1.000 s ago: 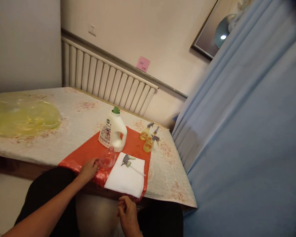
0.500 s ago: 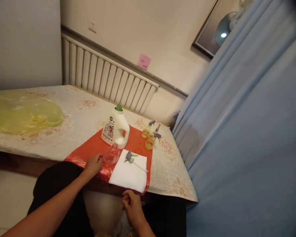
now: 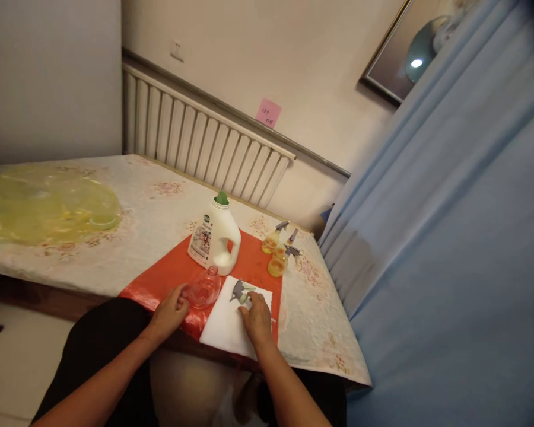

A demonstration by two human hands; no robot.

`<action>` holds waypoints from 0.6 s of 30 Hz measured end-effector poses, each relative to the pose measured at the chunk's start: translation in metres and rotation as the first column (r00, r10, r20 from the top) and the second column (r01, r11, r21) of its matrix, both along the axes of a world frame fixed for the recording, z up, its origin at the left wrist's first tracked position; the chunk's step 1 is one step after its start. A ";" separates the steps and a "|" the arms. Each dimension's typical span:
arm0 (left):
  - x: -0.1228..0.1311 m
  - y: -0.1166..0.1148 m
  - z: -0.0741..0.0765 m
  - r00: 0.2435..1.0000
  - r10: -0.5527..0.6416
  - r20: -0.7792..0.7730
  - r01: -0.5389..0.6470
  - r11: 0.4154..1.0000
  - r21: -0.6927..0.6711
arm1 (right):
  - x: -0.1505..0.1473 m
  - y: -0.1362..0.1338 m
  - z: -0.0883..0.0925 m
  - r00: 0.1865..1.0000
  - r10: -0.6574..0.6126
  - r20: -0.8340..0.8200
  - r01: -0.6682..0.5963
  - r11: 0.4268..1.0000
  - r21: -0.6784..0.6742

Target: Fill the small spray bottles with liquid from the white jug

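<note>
My left hand (image 3: pixel 172 311) has its fingers closed at the lower left side of a clear, uncapped spray bottle (image 3: pixel 204 289). The bottle stands on a red plastic sheet (image 3: pixel 153 284). Just right of it, my right hand (image 3: pixel 257 317) reaches over a folded white cloth (image 3: pixel 220 326), thumb and fingers around the pale green collar of a grey trigger sprayer (image 3: pixel 239 291). The sprayer lies on the cloth, its dip tube mostly hidden by my hand. Behind the bottle is a white handled jug (image 3: pixel 216 240) with a green spout.
Several spray bottles (image 3: pixel 276 263) with yellow liquid and grey triggers stand at the sheet's back right corner. A yellow translucent plastic bag (image 3: pixel 48 204) lies on the left of the flowered tablecloth (image 3: pixel 160 204). A blue curtain (image 3: pixel 449 237) hangs along the right, a radiator (image 3: pixel 200 133) behind.
My right hand has moved up from below the table edge onto the trigger sprayer. My left hand stays at the clear bottle. The view has shifted slightly.
</note>
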State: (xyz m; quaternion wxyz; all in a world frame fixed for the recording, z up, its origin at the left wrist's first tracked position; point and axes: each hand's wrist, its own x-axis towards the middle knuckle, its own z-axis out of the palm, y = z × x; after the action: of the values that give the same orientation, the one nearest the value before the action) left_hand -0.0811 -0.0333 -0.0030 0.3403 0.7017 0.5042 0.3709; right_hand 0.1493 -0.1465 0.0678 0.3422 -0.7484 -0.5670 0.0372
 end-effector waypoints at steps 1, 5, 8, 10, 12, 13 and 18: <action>0.000 -0.001 -0.002 1.000 0.001 0.016 -0.002 1.000 0.006 | 0.000 0.005 0.002 0.999 -0.002 0.033 0.003 1.000 -0.025; 0.002 -0.006 -0.005 0.997 0.013 0.072 -0.015 0.999 0.030 | 0.001 0.023 0.005 0.992 -0.001 0.129 0.021 0.987 -0.158; 0.002 -0.008 -0.006 0.994 0.007 0.105 -0.011 0.999 0.042 | 0.003 0.034 0.002 0.986 0.013 0.165 0.028 0.970 -0.240; 0.003 -0.010 -0.005 0.992 -0.001 0.123 -0.005 0.999 0.047 | 0.005 0.038 -0.001 0.984 0.026 0.174 0.021 0.965 -0.263; 0.003 -0.011 -0.004 0.991 -0.006 0.134 -0.001 0.999 0.050 | 0.006 0.038 -0.002 0.985 0.038 0.171 0.009 0.964 -0.266; 0.003 -0.011 -0.004 0.990 -0.006 0.138 -0.001 0.999 0.051 | 0.007 0.037 -0.002 0.986 0.042 0.164 0.002 0.966 -0.260; 0.003 -0.012 -0.005 0.989 0.000 0.151 -0.009 0.998 0.058 | 0.018 0.031 0.012 0.995 0.068 0.068 -0.056 0.986 -0.156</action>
State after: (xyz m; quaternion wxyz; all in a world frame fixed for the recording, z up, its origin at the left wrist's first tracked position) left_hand -0.0779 -0.0457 -0.0075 0.3559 0.6803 0.4675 0.4382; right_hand 0.1670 -0.1152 0.0800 0.2609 -0.7554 -0.5976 0.0641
